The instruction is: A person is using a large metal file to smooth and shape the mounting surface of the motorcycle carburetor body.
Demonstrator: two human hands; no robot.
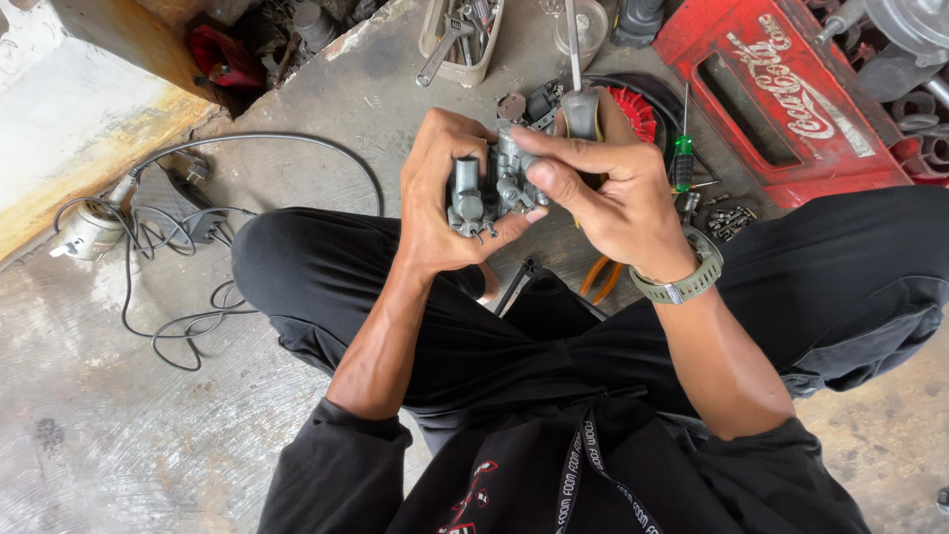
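Note:
I sit on a concrete floor with my knees apart. My left hand (440, 198) grips a small grey metal carburetor (486, 186), held up between my knees. My right hand (603, 188) closes around a screwdriver (576, 69) with a grey-yellow handle, its shaft pointing away from me; the fingers also rest on the carburetor's right side. A grey watch (684, 282) is on my right wrist.
A red plastic crate (791, 94) lies at the upper right. A green-handled screwdriver (682, 158), orange pliers (599, 277) and loose small parts (730, 220) lie on the floor. A tray of wrenches (457, 40) sits ahead. A black cable (178, 257) with a plug trails left.

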